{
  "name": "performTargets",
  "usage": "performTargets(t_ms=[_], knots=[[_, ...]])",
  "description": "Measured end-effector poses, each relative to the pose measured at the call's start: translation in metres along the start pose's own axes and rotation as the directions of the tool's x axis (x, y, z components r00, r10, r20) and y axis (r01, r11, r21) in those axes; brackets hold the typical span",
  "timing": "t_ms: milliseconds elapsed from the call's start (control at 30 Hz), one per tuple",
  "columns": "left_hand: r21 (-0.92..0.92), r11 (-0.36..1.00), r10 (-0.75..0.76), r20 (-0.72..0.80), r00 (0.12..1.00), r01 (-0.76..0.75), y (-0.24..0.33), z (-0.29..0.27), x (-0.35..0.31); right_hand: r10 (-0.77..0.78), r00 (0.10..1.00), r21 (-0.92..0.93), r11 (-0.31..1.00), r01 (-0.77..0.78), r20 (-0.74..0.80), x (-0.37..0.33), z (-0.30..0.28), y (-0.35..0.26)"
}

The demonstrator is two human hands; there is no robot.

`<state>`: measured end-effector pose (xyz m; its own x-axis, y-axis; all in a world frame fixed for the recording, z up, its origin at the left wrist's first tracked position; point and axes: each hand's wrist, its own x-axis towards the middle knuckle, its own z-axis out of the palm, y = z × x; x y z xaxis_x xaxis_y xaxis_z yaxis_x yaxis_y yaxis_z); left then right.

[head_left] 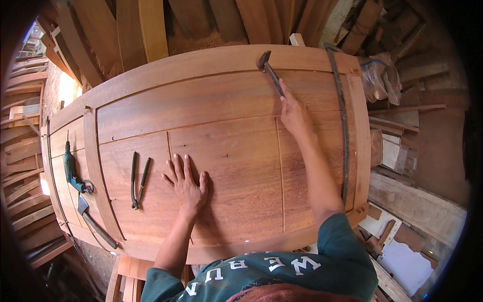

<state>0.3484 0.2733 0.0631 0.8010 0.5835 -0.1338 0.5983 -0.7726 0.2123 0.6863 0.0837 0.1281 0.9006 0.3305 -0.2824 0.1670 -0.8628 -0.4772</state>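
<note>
A large panelled wooden door [226,186] lies flat in front of me. My right hand [296,113] is closed round the handle of a hammer [271,73], whose dark head rests at or just over the door's far frame rail. Palm down, my left hand [186,185] lies on the middle panel with its fingers spread. Just left of it are long-handled pincers [139,182], their handles apart. Farther left on the door are a green power drill [71,167] and a hatchet-like tool [95,224] with a dark handle.
A dark metal bar clamp [340,116] crosses the door's right end, another bar [52,176] its left end. Wooden boards [131,30] lean beyond the far edge. Stacked lumber [22,201] stands left; a clear plastic bag [380,80] and offcuts [397,151] lie right.
</note>
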Motion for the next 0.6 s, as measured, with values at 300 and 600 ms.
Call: performTargets(t_ms=[300,600], knots=[[0.003,1.0,0.019,0.011,1.0,-0.019,0.001,-0.002,-0.001,-0.088,0.991,0.049,0.994,0.094,-0.097,0.006,0.0,0.01],[-0.021,1.0,0.008,0.025,1.0,-0.007,0.005,-0.004,0.004,-0.135,0.982,0.056,0.988,0.143,-0.13,0.003,0.008,0.021]])
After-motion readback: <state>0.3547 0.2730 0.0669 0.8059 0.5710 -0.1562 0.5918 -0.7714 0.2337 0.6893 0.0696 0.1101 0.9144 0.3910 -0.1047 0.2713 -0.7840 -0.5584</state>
